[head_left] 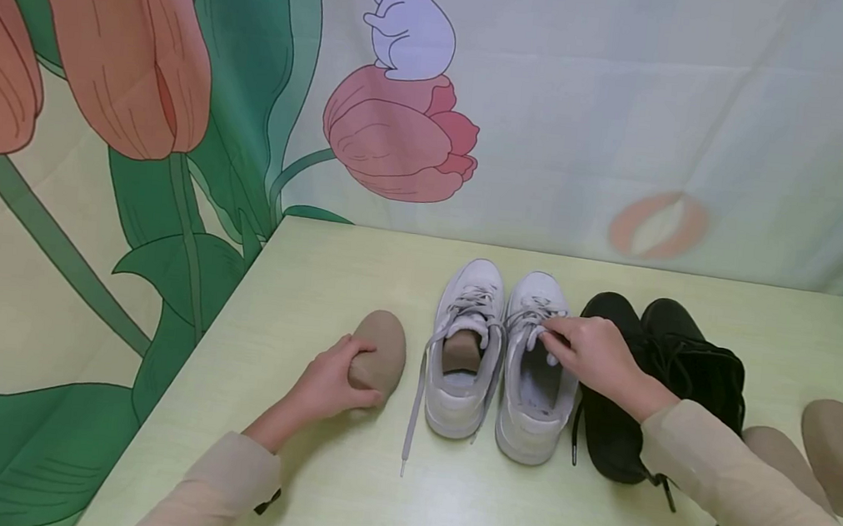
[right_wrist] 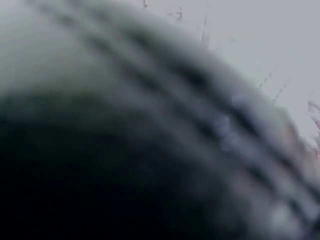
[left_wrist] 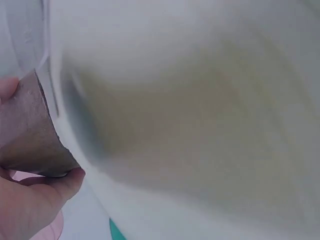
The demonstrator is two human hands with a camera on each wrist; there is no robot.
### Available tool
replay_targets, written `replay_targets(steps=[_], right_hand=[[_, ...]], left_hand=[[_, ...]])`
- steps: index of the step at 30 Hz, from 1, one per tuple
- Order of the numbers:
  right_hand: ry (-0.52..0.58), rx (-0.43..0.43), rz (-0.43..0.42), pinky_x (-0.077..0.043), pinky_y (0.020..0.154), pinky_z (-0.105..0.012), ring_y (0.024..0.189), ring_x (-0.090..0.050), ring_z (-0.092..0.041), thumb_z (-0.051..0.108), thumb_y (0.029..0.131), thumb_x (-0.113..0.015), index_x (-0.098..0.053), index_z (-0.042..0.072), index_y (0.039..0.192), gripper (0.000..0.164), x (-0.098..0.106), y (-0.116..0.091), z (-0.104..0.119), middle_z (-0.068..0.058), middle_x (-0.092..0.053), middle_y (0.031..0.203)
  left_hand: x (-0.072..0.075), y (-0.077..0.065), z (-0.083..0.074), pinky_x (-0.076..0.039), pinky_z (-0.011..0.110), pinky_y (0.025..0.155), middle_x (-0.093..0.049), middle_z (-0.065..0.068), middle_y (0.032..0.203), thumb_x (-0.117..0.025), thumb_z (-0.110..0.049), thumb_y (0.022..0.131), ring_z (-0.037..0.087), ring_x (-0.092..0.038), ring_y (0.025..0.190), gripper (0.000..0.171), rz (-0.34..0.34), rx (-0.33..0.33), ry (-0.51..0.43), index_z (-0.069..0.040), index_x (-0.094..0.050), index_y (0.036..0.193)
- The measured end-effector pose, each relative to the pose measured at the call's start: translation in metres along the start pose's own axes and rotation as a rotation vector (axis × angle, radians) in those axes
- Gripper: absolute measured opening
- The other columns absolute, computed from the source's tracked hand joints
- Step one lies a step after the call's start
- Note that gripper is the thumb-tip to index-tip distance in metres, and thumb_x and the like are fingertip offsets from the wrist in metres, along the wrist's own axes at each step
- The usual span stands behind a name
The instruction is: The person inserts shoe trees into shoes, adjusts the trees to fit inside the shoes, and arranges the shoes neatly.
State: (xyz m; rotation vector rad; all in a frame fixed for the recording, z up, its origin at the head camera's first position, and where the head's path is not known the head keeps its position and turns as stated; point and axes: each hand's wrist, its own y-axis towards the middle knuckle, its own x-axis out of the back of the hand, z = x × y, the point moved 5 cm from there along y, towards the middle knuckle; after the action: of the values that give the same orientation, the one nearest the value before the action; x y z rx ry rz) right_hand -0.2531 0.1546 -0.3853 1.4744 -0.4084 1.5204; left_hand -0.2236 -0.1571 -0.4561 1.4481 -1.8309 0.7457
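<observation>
Pale worktop [head_left: 363, 504] before me: on it, at nine o'clock from the white shoes [head_left: 529, 441], a beige insert [head_left: 386, 348] is gripped by the left hand [head_left: 328, 384], seemingly for control. The right hand [head_left: 602, 354] pinches a shoe's tongue or laces, perhaps holding it wide, its forearm [head_left: 741, 483] slanting in from four o'clock.

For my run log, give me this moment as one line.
left hand: grips tan insert | right hand: pinches right white shoe near opening | left white shoe: holds another insert | black shoes: alongside
</observation>
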Motion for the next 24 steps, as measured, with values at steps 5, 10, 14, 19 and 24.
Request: replay_targets(steps=[5, 10, 14, 19, 24], right_hand=[[0.006, -0.022, 0.016, -0.049, 0.057, -0.030, 0.057, -0.059, -0.011, 0.016, 0.083, -0.060, -0.070, 0.007, 0.088, 0.014, 0.000, 0.001, -0.001, -0.005, -0.069, 0.074], [0.015, -0.041, 0.030, -0.047, 0.056, -0.028, 0.056, -0.057, -0.009, 0.017, 0.083, -0.060, -0.069, 0.008, 0.086, 0.013, 0.001, 0.001, -0.001, -0.003, -0.068, 0.072], [0.024, -0.046, 0.037, -0.047, 0.056, -0.028, 0.057, -0.057, -0.009, 0.017, 0.083, -0.060, -0.069, 0.008, 0.087, 0.013, 0.001, 0.001, -0.001, -0.004, -0.069, 0.074], [0.029, -0.043, 0.038, -0.048, 0.058, -0.029, 0.059, -0.059, -0.010, 0.019, 0.084, -0.060, -0.070, 0.008, 0.088, 0.015, 0.001, 0.001, -0.002, -0.004, -0.069, 0.076], [0.030, -0.037, 0.035, -0.049, 0.058, -0.029, 0.059, -0.060, -0.011, 0.019, 0.083, -0.060, -0.070, 0.008, 0.088, 0.015, 0.000, 0.001, -0.003, -0.005, -0.069, 0.076]], left_hand=[[0.010, 0.000, -0.005, -0.043, 0.044, 0.089, -0.051, 0.011, 0.118, -0.076, -0.027, 0.065, 0.029, -0.053, 0.108, 0.064, -0.009, -0.012, -0.006, -0.010, -0.049, 0.120], [0.016, 0.001, -0.007, -0.043, 0.045, 0.089, -0.050, 0.012, 0.121, -0.076, -0.027, 0.066, 0.029, -0.052, 0.109, 0.064, -0.006, -0.012, -0.011, -0.010, -0.048, 0.121], [0.022, 0.000, -0.012, -0.043, 0.046, 0.088, -0.049, 0.013, 0.123, -0.075, -0.027, 0.066, 0.031, -0.052, 0.108, 0.064, -0.011, -0.026, -0.008, -0.009, -0.048, 0.121], [0.029, -0.001, -0.021, -0.044, 0.045, 0.087, -0.048, 0.013, 0.126, -0.075, -0.028, 0.066, 0.030, -0.053, 0.108, 0.064, -0.019, -0.037, -0.006, -0.010, -0.048, 0.122], [0.033, -0.001, -0.027, -0.043, 0.046, 0.090, -0.041, 0.016, 0.135, -0.075, -0.031, 0.066, 0.033, -0.049, 0.116, 0.066, -0.015, -0.033, 0.000, -0.014, -0.048, 0.123]])
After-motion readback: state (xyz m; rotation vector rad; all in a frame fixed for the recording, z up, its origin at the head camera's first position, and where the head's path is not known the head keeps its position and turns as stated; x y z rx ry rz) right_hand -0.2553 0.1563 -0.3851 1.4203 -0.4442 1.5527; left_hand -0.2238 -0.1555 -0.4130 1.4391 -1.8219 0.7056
